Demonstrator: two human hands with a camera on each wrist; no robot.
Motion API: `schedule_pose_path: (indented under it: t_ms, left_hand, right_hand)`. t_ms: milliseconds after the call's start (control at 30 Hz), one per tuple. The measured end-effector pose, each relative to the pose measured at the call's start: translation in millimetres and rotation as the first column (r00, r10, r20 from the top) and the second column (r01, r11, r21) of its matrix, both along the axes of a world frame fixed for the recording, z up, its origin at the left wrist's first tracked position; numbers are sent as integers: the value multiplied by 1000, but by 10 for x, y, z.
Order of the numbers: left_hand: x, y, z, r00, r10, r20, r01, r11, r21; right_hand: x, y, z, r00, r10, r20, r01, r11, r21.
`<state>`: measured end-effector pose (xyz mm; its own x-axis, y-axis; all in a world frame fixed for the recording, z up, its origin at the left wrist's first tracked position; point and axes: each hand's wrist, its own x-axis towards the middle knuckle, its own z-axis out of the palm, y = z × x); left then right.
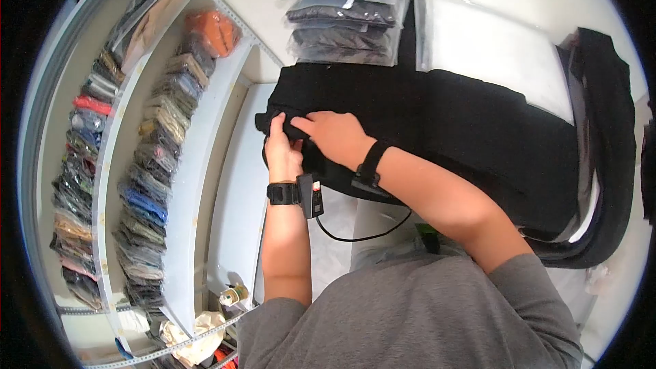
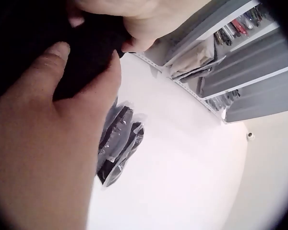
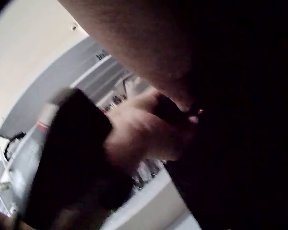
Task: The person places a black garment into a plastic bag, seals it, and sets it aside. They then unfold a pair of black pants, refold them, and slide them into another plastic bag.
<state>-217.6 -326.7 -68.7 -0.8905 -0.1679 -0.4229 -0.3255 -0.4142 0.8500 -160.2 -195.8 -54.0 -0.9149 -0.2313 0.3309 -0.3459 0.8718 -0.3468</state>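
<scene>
From my remote station I saw the black cloth (image 1: 465, 106) lying in front of the bagged stack (image 1: 344, 34). Near the stack's left front, the left grip (image 1: 281, 154) pinched the cloth; the right grip (image 1: 338, 135) pinched it just beside. A white packet (image 1: 485, 48) lay right of the stack, shelves (image 1: 188, 212) left.

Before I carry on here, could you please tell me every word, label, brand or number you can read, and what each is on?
There is no text that I can read in any view.
Wrist device on the left arm: small pale marks, too small to read.
Stacked bags: pale patches, nothing legible.
Shelved packets: too small to tell.
Black cloth: no lettering shows.
</scene>
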Motion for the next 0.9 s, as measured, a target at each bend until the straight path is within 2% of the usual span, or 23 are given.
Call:
schedule_pose_path:
  t_ms: [33,67,100,133,200,267,300,333,400,433,500,533,600,633,667,700,733,800,833,900]
  left_hand:
    - [9,15,6,999,6,-43,-3,998,55]
    - [-3,35,4,996,7,-85,3,994,112]
    - [-52,3,-28,994,-4,-105,13,996,87]
    - [-31,12,-10,980,-11,-200,36,992,121]
    - [39,94,197,981,44,-187,-45,999,1]
    - [215,242,489,959,77,-272,-101,992,-75]
    - [281,302,628,957,94,-275,-141,978,-157]
    - [298,366,694,924,115,-365,-158,983,-90]
    - [389,516,840,812,103,-575,-148,988,-32]
    - [475,612,950,812,91,-576,-134,990,-33]
    - [707,861,1174,591,-30,-806,-239,948,-210]
    - [827,979,1252,589,-30,-808,-230,952,-203]
    - [1079,1216,1336,525,-293,-799,-250,844,-474]
    - [1175,1394,1315,407,-471,-782,-384,689,-615]
    - [1300,1646,1292,302,-639,-708,-521,511,-683]
    - [1420,1824,1272,247,-726,-642,-512,465,-722]
    - [1539,1989,1248,190,-802,-566,-507,413,-756]
    - [1725,2252,1128,114,-930,-351,-406,279,-870]
    - [1773,2363,1024,43,-941,-334,-406,289,-867]
    - [1844,2526,729,-78,-941,-330,-423,331,-844]
  right_hand:
    - [51,-11,23,999,10,43,-6,996,-89]
    - [159,-12,102,1000,-6,-16,5,997,-71]
    - [311,28,159,997,-48,-68,43,996,-76]
    - [492,89,323,990,-87,-114,78,994,-80]
    - [859,403,582,986,-124,-111,115,990,-88]
    - [1265,758,785,963,-267,18,268,963,-22]
    - [1424,894,712,928,-372,4,371,925,88]
    - [1537,1005,525,894,-447,-40,447,881,157]
    - [1674,1150,156,907,-410,91,383,897,222]
    - [1701,1164,103,902,-423,90,396,891,220]
    - [1723,1211,60,928,-372,11,360,907,219]
    - [1736,1253,47,940,-341,22,335,932,140]
    - [1764,1390,77,957,-291,8,291,957,0]
    - [1802,1568,224,959,-241,149,281,882,-379]
    - [1920,1819,381,955,-151,256,290,662,-691]
    - [2004,1959,384,932,-172,320,363,440,-821]
    - [2113,2114,463,879,-105,465,476,149,-867]
    - [2337,2468,478,876,85,474,481,-133,-866]
    - [2355,2522,488,875,77,477,483,-135,-865]
    - [2405,2607,492,848,187,496,527,-406,-747]
